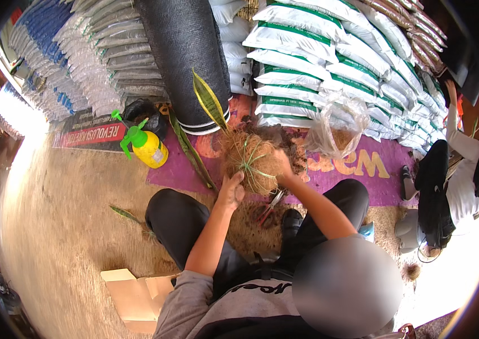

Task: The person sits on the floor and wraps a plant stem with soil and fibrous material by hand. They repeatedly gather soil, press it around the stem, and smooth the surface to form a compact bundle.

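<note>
A round ball of brown coconut fibre [245,164], wound with green string, is held up in front of me. From its upper left rises a yellow-edged snake plant leaf [210,99]. My left hand [231,191] grips the ball's lower left side, the thumb pressed on the fibre. On the right side my right hand [285,172] is closed against it; its fingertips are partly hidden. Below the ball, red-handled cutters [268,210] lie on the ground. Another long snake plant leaf [188,150] lies to the left.
A yellow spray bottle [152,150] with a green head stands beside a black bag [144,113]. Dark soil [290,141] and a clear plastic bag [338,124] are beyond my right hand. Stacked white sacks [293,42] and a black roll [186,56] stand behind. Another person [462,175] sits at right.
</note>
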The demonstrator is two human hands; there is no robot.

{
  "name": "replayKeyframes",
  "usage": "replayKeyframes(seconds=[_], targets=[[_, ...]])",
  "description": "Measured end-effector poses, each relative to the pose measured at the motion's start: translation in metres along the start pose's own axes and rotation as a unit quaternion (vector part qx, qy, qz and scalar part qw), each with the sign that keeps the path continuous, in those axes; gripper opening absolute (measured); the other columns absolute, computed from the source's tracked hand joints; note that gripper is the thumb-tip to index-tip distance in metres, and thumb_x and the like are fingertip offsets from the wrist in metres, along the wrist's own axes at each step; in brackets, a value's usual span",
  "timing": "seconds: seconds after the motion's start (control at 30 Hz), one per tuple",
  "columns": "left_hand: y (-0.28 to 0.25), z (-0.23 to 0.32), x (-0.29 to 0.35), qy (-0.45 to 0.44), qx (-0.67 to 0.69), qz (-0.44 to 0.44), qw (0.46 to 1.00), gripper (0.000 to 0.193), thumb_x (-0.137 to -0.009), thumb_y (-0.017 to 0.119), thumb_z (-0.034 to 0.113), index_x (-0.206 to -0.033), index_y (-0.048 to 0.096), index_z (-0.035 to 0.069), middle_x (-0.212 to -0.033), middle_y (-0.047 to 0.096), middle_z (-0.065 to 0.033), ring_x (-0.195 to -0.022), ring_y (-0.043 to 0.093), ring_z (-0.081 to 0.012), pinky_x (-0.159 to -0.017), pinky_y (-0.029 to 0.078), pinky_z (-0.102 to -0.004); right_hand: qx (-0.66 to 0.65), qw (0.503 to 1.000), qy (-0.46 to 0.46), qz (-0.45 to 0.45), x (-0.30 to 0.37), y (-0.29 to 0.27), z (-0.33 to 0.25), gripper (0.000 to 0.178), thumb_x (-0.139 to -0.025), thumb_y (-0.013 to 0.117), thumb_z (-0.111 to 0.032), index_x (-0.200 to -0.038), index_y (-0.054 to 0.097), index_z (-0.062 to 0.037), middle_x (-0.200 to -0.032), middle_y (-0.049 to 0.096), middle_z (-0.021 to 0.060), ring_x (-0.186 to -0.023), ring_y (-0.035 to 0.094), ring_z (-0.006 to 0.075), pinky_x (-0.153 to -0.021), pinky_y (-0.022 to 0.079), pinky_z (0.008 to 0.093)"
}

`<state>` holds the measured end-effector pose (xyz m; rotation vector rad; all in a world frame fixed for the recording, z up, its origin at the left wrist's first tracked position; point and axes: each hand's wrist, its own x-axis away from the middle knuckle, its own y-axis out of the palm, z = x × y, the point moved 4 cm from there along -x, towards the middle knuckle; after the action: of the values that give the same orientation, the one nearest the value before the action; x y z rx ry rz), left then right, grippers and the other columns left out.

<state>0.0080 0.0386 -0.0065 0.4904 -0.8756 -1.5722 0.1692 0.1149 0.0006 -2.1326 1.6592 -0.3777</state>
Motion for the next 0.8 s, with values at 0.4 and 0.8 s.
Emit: replayKeyframes(seconds=[0.4, 0.8], targets=[[0.016, 0.008, -0.009, 0.066, 0.052, 0.087, 0.993, 0.057, -0.086, 0.070, 0.019, -0.133, 0.040, 0.006, -0.126, 0.051, -0.0050, -0.118, 0.049, -0.0183, -0.102, 0.039, -0.0397, -0.002, 0.979, -0.146, 0.142, 0.051, 0.037, -0.035, 0.020, -0.076, 0.062, -0.002, -0.095, 0.064, -0.0010, -0.083, 0.064, 0.0237, -0.077, 0.062, 0.0405, -0.064, 0.051, 0.0418], [0.026, 0.029, -0.003, 0.130, -0.037, 0.111, 0.985, 0.050, -0.086, 0.069, 0.013, -0.128, 0.043, 0.004, -0.111, 0.056, -0.0063, -0.095, 0.058, -0.0142, -0.075, 0.051, -0.0283, -0.135, 0.978, 0.023, 0.155, 0.079, 0.062, -0.051, 0.032, -0.092, 0.056, -0.014, -0.068, 0.051, 0.0063, -0.049, 0.042, 0.0082, -0.047, 0.034, 0.0088, -0.043, 0.031, 0.0347]])
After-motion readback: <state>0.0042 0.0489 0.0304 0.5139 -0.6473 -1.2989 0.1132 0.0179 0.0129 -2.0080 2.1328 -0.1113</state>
